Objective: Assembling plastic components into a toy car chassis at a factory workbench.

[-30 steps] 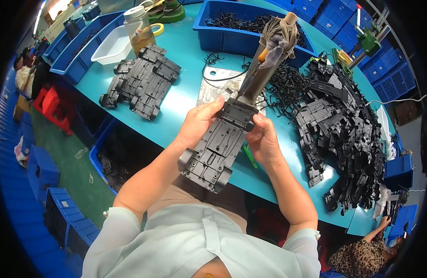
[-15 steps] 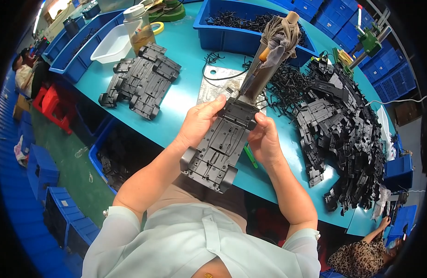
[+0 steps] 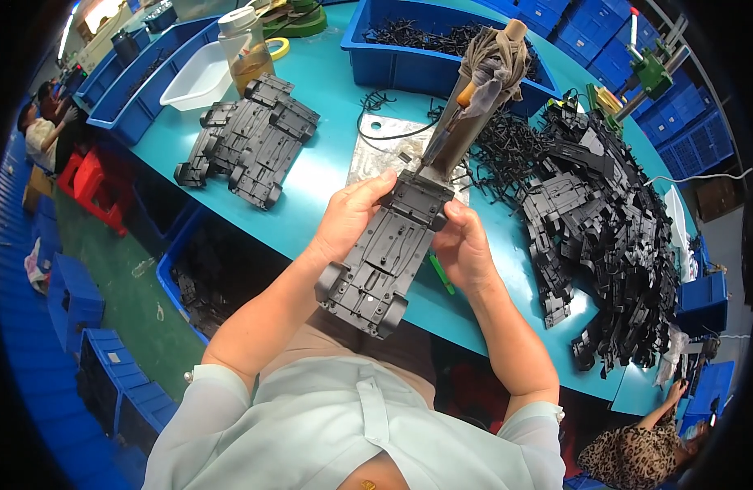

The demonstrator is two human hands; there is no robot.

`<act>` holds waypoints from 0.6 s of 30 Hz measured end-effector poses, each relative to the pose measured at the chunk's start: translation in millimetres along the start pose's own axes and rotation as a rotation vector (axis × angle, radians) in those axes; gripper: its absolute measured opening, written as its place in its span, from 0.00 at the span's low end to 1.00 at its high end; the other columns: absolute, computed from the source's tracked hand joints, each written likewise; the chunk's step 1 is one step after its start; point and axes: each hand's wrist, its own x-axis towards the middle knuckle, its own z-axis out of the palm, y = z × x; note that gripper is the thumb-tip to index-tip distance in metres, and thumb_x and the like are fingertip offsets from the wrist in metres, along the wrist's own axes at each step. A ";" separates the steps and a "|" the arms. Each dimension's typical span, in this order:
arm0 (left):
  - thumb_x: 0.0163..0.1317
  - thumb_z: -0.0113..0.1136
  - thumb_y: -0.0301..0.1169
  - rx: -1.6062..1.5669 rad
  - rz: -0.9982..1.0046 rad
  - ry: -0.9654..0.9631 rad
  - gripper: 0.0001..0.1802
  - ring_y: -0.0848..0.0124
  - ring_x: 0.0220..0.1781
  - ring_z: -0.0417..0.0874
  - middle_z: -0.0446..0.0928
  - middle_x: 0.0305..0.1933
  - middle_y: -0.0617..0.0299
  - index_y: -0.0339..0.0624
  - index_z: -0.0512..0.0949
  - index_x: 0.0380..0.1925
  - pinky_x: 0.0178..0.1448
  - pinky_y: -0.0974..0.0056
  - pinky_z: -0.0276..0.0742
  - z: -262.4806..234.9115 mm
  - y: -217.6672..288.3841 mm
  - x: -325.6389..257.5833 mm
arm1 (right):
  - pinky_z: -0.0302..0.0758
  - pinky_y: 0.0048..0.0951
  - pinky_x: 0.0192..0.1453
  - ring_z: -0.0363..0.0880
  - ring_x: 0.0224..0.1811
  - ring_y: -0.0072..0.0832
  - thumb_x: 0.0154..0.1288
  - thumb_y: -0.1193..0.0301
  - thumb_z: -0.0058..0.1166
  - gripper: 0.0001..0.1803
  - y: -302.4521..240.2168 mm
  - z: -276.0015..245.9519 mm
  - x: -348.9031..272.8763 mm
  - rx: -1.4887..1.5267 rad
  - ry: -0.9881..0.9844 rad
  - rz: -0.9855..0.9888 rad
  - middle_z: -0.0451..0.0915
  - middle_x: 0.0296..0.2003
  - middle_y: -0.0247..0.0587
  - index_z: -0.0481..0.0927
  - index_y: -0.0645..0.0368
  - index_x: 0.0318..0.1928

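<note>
Hands first: my left hand (image 3: 353, 214) grips the left edge of a long dark grey moulded plastic chassis plate (image 3: 386, 260), fingers curled over its upper end, and my right hand (image 3: 464, 249) clasps the right edge, thumb on top. Both are closed on the plate. I hold it tilted above the near rim of the teal work table (image 3: 327, 175), its far end pointing away from me and its near end, with two rounded wheel arches, hanging over my lap.

Just beyond the plate's far end stands an upright metal tool with a rag-wrapped wooden handle (image 3: 474, 90), mounted on a grey metal base sheet (image 3: 384, 155). I cannot tell whether the plate touches the tool.

To my left on the table lies a small stack of matching dark chassis plates (image 3: 250, 139). To my right spreads a big heap of black plastic parts (image 3: 597, 220). A thin green stick (image 3: 442, 273) lies under my right hand. Behind the tool sits a blue plastic bin (image 3: 393, 69).
</note>
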 end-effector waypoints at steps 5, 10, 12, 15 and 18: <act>0.64 0.59 0.39 -0.029 0.070 0.056 0.17 0.76 0.35 0.79 0.79 0.38 0.60 0.34 0.77 0.41 0.39 0.71 0.78 -0.1 -0.1 -11.4 | 0.73 0.30 0.51 0.77 0.45 0.24 0.64 0.63 0.54 0.21 9.0 -3.0 3.6 0.036 0.057 0.025 0.79 0.44 0.40 0.72 0.63 0.52; 0.64 0.58 0.38 -0.007 0.121 0.115 0.15 0.75 0.33 0.79 0.79 0.36 0.61 0.34 0.77 0.39 0.38 0.70 0.78 -4.1 -0.3 -15.2 | 0.73 0.24 0.47 0.76 0.40 0.21 0.65 0.67 0.57 0.17 12.9 0.8 2.1 0.032 0.127 -0.015 0.80 0.39 0.37 0.74 0.64 0.50; 0.64 0.58 0.38 -0.011 0.118 0.109 0.16 0.75 0.33 0.79 0.79 0.36 0.60 0.34 0.77 0.40 0.38 0.70 0.78 -3.9 1.6 -14.9 | 0.73 0.23 0.46 0.76 0.40 0.20 0.65 0.67 0.57 0.16 11.5 1.3 3.7 -0.023 0.121 -0.058 0.79 0.39 0.37 0.75 0.65 0.48; 0.64 0.59 0.38 -0.011 0.121 0.102 0.16 0.75 0.34 0.78 0.79 0.37 0.61 0.34 0.77 0.40 0.39 0.69 0.78 -2.7 5.1 -14.5 | 0.73 0.24 0.45 0.76 0.40 0.21 0.66 0.67 0.56 0.16 13.9 -1.9 7.7 -0.026 0.082 -0.114 0.79 0.40 0.37 0.75 0.66 0.48; 0.63 0.59 0.37 0.007 0.128 0.119 0.15 0.76 0.35 0.78 0.79 0.37 0.61 0.35 0.78 0.40 0.40 0.70 0.76 -11.0 4.0 -8.5 | 0.73 0.23 0.46 0.76 0.41 0.21 0.66 0.67 0.56 0.18 15.2 0.9 11.5 -0.012 0.086 -0.110 0.79 0.41 0.38 0.75 0.68 0.49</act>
